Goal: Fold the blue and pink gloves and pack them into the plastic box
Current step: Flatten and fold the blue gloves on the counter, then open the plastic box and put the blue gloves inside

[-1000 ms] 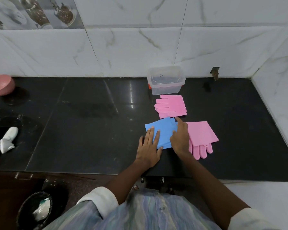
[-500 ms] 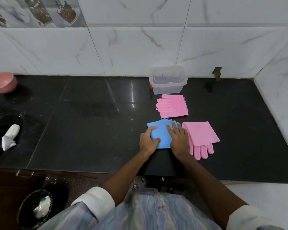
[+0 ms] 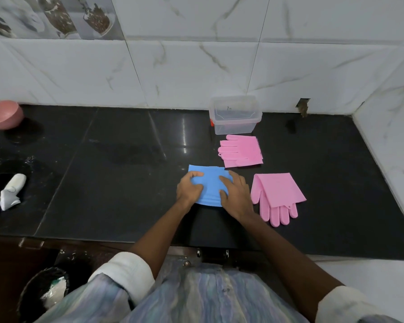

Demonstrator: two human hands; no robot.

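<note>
blue gloves (image 3: pixel 210 183): folded flat bundle on the black counter (image 3: pixel 103 183), front centre, partly under both hands
left hand (image 3: pixel 189 188): fingers curled, clamped on the bundle's left edge
right hand (image 3: pixel 237 197): fingers together, palm pressing flat on the bundle's right side, thumb tucked at the near edge
step in hand: likely firming the fold before lifting (judgement)
how to do it well: keep the edges pinched together and press the crease down hard; silicone-looking material may spring open, so lift with both hands closed on it
plastic box (image 3: pixel 234 117): open, at the back wall, looks empty, well apart from the bundle
folded pink glove (image 3: pixel 240 151): lies just in front of the box, between bundle and box; carry over it
other pink glove (image 3: pixel 276 197): flat, unfolded, just beside the right hand
other stuff: pink bowl (image 3: pixel 2 114) far left, white object (image 3: pixel 11 191) near left edge, both out of the way
</note>
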